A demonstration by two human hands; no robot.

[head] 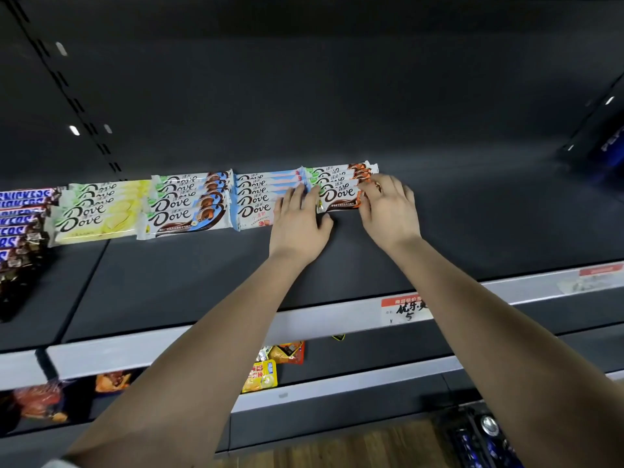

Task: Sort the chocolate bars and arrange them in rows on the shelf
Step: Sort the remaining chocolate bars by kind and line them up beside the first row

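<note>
Our left hand (pixel 300 219) lies flat, fingers (pixel 298 196) straight at the front orange bar's (pixel 339 197) left end; our right hand (pixel 388 206) pinches its right end. It fronts the rightmost row near the shelf's (pixel 202 282) back edge. Uneven pushing could skew the pale-blue row (pixel 263 192) beside it.

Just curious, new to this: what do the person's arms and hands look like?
Left hand and right hand are bare: no gloves, rings or watch. Left forearm and right forearm are uncovered; a pale sliver, perhaps a sleeve, shows bottom left.
</note>
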